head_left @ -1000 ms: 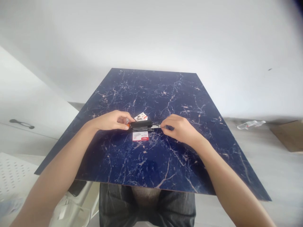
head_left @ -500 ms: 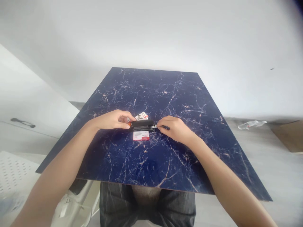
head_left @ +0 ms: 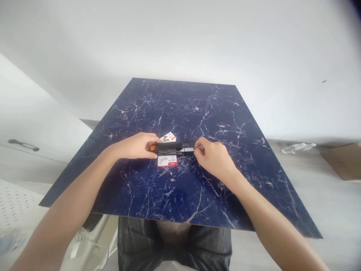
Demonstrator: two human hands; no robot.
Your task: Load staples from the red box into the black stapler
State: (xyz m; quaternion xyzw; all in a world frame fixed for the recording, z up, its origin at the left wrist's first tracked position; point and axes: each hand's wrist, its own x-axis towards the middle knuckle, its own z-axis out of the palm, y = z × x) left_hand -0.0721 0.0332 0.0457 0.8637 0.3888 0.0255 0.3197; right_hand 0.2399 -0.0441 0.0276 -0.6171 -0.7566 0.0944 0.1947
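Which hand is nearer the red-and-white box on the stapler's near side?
Left. The left hand holds the stapler, close by the left edge of the box; the right hand is farther off, past the box's right edge, at the stapler's metal rail.

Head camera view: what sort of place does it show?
Probably an indoor room, perhaps a home or an office: there are a blue marbled table, a stapler and a white panel with a dark handle.

Matt black, glossy veining

The stapler (head_left: 169,146) is topped in matt black; smooth, bright metal is shown by the rail (head_left: 188,149) at its right end. Around the stapler, a glossy, marble-veined finish is carried by the table (head_left: 180,113).
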